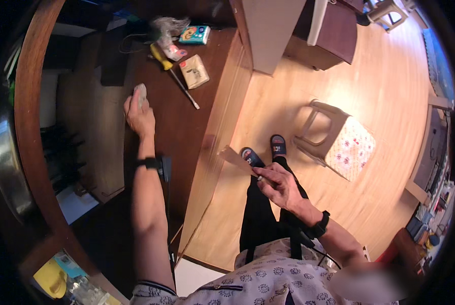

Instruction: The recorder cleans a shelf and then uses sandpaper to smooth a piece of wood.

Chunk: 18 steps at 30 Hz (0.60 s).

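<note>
My left hand [140, 119] is over the dark brown wooden surface [174, 133], with its fingers around a small greyish-white wad [140, 91]; whether that is cloth or paper I cannot tell. A putty knife [236, 159] with a flat blade is in my right hand [280, 185], above my legs and the floor. Its blade points up and left, towards the wooden side panel. Beyond my left hand lie a yellow-handled screwdriver [178, 79] and a pale, square paper-wrapped packet [194, 71].
A teal tissue pack [195, 35] and a crumpled clear plastic bag [170, 30] lie at the far end of the surface. On the wood floor to my right is a stool [349, 148] with a flowered seat. A dark wooden cabinet [326, 42] stands beyond.
</note>
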Each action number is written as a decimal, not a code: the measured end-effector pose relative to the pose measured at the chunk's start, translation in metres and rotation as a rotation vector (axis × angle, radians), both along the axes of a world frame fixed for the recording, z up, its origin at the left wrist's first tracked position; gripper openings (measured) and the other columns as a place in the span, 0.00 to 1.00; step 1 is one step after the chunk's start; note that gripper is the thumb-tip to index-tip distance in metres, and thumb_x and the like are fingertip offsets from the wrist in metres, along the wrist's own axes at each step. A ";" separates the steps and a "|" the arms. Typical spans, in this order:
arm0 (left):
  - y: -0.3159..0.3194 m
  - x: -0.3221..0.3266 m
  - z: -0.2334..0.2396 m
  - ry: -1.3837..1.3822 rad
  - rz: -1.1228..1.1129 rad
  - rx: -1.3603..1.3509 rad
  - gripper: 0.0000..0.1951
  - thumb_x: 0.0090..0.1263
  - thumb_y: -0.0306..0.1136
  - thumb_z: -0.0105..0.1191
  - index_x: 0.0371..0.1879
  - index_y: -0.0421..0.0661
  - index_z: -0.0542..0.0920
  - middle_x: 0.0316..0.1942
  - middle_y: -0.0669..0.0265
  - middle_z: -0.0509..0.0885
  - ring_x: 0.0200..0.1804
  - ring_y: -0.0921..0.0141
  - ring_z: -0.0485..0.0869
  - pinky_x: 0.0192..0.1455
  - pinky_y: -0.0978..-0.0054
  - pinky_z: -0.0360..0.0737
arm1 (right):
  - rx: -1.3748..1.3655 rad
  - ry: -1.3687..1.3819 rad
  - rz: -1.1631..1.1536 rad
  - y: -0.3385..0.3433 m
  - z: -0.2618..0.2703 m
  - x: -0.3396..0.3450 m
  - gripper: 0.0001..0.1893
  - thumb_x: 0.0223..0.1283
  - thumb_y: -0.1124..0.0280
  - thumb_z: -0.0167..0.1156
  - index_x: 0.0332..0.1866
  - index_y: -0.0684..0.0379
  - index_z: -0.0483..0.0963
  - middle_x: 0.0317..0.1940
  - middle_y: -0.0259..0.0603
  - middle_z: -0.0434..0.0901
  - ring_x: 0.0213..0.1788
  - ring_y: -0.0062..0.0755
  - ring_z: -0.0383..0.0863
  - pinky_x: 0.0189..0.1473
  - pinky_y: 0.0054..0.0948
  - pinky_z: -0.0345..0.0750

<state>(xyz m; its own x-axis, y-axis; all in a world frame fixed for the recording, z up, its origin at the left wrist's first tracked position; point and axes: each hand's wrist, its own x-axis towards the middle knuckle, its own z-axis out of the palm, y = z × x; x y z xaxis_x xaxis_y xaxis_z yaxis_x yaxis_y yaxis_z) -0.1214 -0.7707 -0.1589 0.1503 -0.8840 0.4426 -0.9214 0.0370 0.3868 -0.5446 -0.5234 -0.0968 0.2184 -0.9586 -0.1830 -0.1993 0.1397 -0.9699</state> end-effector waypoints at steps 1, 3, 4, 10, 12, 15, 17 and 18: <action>0.020 -0.016 0.007 0.001 0.051 0.100 0.21 0.69 0.28 0.60 0.61 0.54 0.85 0.60 0.54 0.81 0.60 0.52 0.80 0.66 0.54 0.76 | 0.029 -0.008 0.016 -0.002 0.002 0.002 0.19 0.62 0.72 0.64 0.59 0.63 0.82 0.38 0.48 0.79 0.38 0.43 0.82 0.43 0.35 0.81; 0.075 -0.050 0.021 -0.153 0.025 0.048 0.21 0.71 0.27 0.58 0.63 0.53 0.84 0.61 0.51 0.80 0.63 0.49 0.78 0.69 0.50 0.71 | 0.040 -0.030 -0.004 -0.006 0.007 0.006 0.19 0.62 0.72 0.65 0.59 0.63 0.82 0.37 0.48 0.78 0.36 0.43 0.81 0.41 0.36 0.80; 0.106 -0.069 0.025 -0.117 0.050 0.059 0.21 0.71 0.27 0.57 0.63 0.52 0.84 0.61 0.50 0.81 0.62 0.48 0.77 0.69 0.49 0.71 | 0.077 0.005 0.008 -0.008 0.009 0.007 0.20 0.62 0.73 0.65 0.60 0.63 0.82 0.37 0.47 0.78 0.36 0.41 0.80 0.40 0.35 0.79; 0.248 -0.154 0.039 0.059 0.075 0.151 0.23 0.64 0.20 0.58 0.59 0.51 0.86 0.57 0.56 0.80 0.59 0.53 0.80 0.62 0.52 0.74 | 0.139 -0.012 -0.027 -0.011 0.011 0.004 0.20 0.63 0.73 0.67 0.60 0.62 0.81 0.37 0.46 0.78 0.35 0.35 0.79 0.39 0.33 0.77; 0.239 -0.151 0.036 0.104 0.079 0.137 0.23 0.64 0.19 0.57 0.59 0.50 0.86 0.57 0.55 0.80 0.60 0.53 0.80 0.62 0.52 0.75 | 0.128 0.010 -0.051 -0.009 0.008 -0.003 0.20 0.62 0.72 0.67 0.59 0.63 0.82 0.36 0.46 0.78 0.35 0.35 0.78 0.38 0.32 0.76; 0.164 -0.101 0.023 0.281 0.092 0.116 0.24 0.66 0.20 0.57 0.61 0.50 0.85 0.58 0.50 0.79 0.61 0.50 0.79 0.64 0.53 0.77 | 0.172 0.004 -0.062 -0.005 0.001 -0.019 0.20 0.65 0.70 0.67 0.61 0.64 0.81 0.37 0.41 0.78 0.39 0.33 0.78 0.46 0.30 0.75; 0.095 -0.052 0.014 0.110 0.141 0.092 0.24 0.67 0.23 0.57 0.64 0.54 0.84 0.56 0.47 0.80 0.61 0.48 0.80 0.66 0.52 0.77 | 0.184 0.058 -0.039 0.002 -0.002 -0.029 0.19 0.65 0.71 0.66 0.60 0.64 0.81 0.39 0.42 0.79 0.40 0.33 0.79 0.47 0.30 0.76; 0.065 -0.030 0.011 0.132 0.130 0.094 0.24 0.68 0.23 0.57 0.63 0.55 0.84 0.55 0.47 0.81 0.60 0.49 0.80 0.65 0.52 0.78 | 0.197 0.068 -0.054 0.005 -0.004 -0.034 0.19 0.65 0.71 0.66 0.60 0.63 0.81 0.39 0.41 0.79 0.40 0.32 0.78 0.46 0.30 0.76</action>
<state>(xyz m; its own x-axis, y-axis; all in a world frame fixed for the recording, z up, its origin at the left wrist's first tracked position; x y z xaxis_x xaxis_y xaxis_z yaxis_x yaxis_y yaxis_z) -0.1515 -0.7061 -0.1481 0.3170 -0.8900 0.3277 -0.8572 -0.1211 0.5005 -0.5782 -0.5187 -0.1009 0.1488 -0.9129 -0.3802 -0.2505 0.3371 -0.9075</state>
